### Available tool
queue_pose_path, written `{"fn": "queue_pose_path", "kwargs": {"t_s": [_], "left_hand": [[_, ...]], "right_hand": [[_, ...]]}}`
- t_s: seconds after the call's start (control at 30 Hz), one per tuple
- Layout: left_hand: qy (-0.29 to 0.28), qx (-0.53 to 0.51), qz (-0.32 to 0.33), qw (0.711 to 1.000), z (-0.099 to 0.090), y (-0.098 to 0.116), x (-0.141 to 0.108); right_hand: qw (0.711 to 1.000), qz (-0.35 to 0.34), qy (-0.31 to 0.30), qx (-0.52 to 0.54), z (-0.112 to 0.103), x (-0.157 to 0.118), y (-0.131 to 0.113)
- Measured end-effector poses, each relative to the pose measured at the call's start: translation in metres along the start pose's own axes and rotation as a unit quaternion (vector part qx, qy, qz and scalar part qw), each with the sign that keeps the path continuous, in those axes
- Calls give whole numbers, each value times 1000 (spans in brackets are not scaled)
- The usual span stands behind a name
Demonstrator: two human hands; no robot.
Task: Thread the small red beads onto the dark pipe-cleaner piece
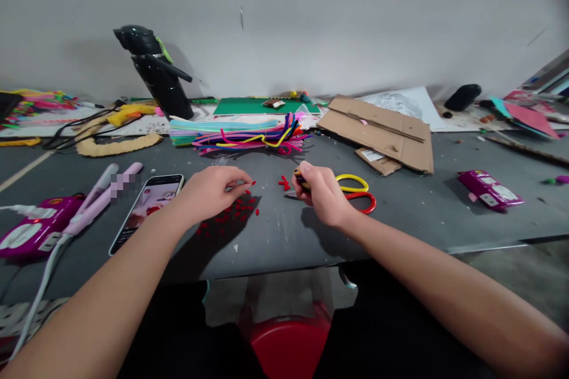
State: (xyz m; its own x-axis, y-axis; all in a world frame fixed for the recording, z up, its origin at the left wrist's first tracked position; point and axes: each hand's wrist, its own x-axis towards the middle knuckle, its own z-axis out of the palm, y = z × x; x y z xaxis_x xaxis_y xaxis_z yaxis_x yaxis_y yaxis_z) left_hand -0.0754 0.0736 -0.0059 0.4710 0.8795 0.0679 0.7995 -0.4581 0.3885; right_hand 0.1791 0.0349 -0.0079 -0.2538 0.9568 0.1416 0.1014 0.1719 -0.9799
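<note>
My left hand (220, 189) is closed in a pinch, fingertips on a small red piece (253, 183). Below those fingers, several more red pieces (237, 208) lie scattered on the grey table, partly in shadow. My right hand (320, 189) is a fist with the thumb on top, wrapped round what looks like a lighter; only its dark, yellowish end (299, 176) shows. A little pile of red pieces (284, 182) lies just left of that fist. Scissors with one yellow and one red handle (365, 202) rest under and behind my right hand, their blades mostly covered.
Pipe cleaners (249, 134) lie in a colourful bundle behind the hands. A phone (149, 204), a pink hair straightener (104, 198) and a purple power strip (42, 228) are at left. Cardboard (377, 133) and another purple pack (489, 190) are at right. A black flask (162, 80) stands behind.
</note>
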Motion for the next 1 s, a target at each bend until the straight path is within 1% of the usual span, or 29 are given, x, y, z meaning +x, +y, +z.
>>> {"fn": "queue_pose_path", "kwargs": {"t_s": [0.1, 0.2, 0.4, 0.57, 0.67, 0.73, 0.83, 0.9, 1.0], "left_hand": [[-24, 23, -33, 999, 6, -13, 5], [-21, 25, -43, 999, 9, -17, 7], [-33, 70, -51, 996, 10, -19, 9], [-23, 93, -46, 994, 10, -20, 10], [-12, 88, -58, 994, 11, -19, 11], [-7, 59, -64, 996, 10, -17, 11], [14, -14, -36, 999, 8, -9, 10], [52, -51, 6, 997, 6, -1, 8], [119, -62, 79, 988, 4, 15, 2]], "right_hand": [[1000, 3, -10, -7, -1, 1, 3], [1000, 10, -21, -12, -1, 0, 5], [999, 11, -34, 1, -2, 2, 3], [999, 8, -34, 3, -4, 3, 2], [999, 10, -34, -4, -4, 3, 3], [999, 18, -40, -11, -3, 3, 4], [996, 55, -62, -13, -2, 4, 6], [992, 99, -82, -1, 0, 5, 6], [978, 169, -103, 61, 3, 6, 4]]}}
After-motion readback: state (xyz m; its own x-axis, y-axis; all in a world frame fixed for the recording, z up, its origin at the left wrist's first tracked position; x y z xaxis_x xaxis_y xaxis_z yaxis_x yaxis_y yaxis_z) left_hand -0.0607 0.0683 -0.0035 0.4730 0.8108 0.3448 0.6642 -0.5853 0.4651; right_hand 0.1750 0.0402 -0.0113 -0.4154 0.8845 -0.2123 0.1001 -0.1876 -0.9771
